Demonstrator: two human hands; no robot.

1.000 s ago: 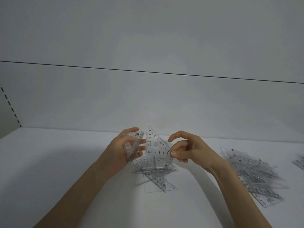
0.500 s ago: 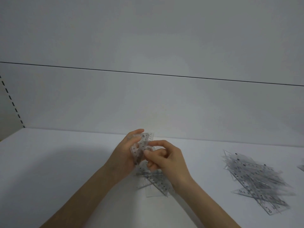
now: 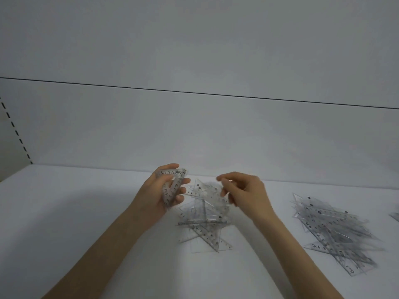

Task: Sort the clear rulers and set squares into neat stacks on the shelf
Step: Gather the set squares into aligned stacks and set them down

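My left hand (image 3: 157, 195) grips a small bundle of clear set squares (image 3: 173, 184), held upright above the white shelf (image 3: 64, 212). Just to its right lies a loose pile of clear rulers and set squares (image 3: 205, 223), with one triangle (image 3: 203, 189) tipped up on top. My right hand (image 3: 244, 195) hovers over the pile's far right side. Its fingers are loosely curled and nothing shows between them; its fingertips are close to the tipped triangle.
A larger heap of clear rulers and set squares (image 3: 336, 229) lies on the shelf to the right. Another clear piece (image 3: 395, 216) shows at the right edge. The back wall (image 3: 194, 130) rises behind, and a slotted upright (image 3: 17, 134) stands at the far left.
My right hand brought a set square to the left hand's bundle, let go and drew back to the right over the pile. The left hand's bundle now holds that piece.
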